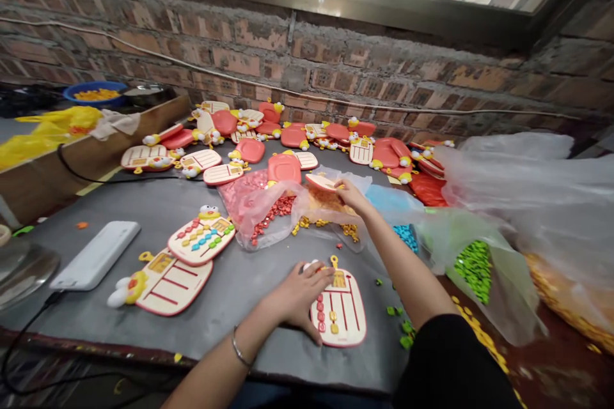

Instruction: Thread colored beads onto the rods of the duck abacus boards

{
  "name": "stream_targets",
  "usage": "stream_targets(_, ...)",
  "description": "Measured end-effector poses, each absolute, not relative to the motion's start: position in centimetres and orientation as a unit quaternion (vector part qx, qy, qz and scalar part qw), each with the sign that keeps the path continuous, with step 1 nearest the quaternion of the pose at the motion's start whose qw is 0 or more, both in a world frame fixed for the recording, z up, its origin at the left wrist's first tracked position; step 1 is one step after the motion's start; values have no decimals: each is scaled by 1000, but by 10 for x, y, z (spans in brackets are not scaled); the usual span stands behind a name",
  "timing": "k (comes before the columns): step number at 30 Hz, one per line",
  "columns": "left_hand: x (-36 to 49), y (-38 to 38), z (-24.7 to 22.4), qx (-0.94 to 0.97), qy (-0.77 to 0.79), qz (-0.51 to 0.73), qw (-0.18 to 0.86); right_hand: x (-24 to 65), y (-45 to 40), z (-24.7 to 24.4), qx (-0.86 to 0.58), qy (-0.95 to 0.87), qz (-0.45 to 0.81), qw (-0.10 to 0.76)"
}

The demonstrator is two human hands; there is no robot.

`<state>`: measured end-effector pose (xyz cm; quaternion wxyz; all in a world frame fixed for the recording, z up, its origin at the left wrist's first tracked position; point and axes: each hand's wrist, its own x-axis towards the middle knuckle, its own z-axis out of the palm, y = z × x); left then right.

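My left hand (297,294) grips the left side of a cream, red-rimmed toy abacus board (341,313), which has a few beads in its left columns. A small white piece shows under my fingers. My right hand (350,195) pinches a red-rimmed cream board (320,182) above a torn plastic bag of yellow pieces (326,211). Red beads in a clear bag (275,217) lie just left of it. A fuller board with coloured beads (201,239) and a duck-headed board (167,281) lie to my left.
Several red and cream duck boards (288,140) crowd the grey table's (230,332) back against a brick wall (288,57). Bags of green pieces (474,268) and orange pieces (566,294) lie right. Loose green pieces (398,326) sit near the edge. A white slab (96,255) and cable lie left.
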<state>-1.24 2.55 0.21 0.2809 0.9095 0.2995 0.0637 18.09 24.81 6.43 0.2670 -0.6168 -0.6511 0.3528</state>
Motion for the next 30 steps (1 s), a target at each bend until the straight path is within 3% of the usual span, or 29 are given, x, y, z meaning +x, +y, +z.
stream_targets(6,-13,25,3,907,300,64,290,133,263,87,-563,-616,419,359)
stream_targets(10,-13,26,4,905,299,60,297,105,259,95,-501,-651,458,341)
stream_targets(13,-13,26,4,903,302,57,300,102,247,101,-455,-733,409,298)
stream_targets(17,-13,26,3,907,301,55,290,126,205,108,-377,-792,349,330)
stream_targets(18,-13,26,3,908,299,56,286,136,190,106,-343,-798,380,318)
stream_targets(21,-13,26,2,912,296,58,278,169,151,89,-260,-827,478,141)
stream_targets(24,-12,25,2,911,300,57,277,196,135,57,-369,-856,357,63)
stream_targets(27,-12,24,3,909,303,56,281,204,143,25,-527,-820,193,115)
stream_targets(30,-13,24,4,908,303,55,283,193,158,8,-572,-790,165,149)
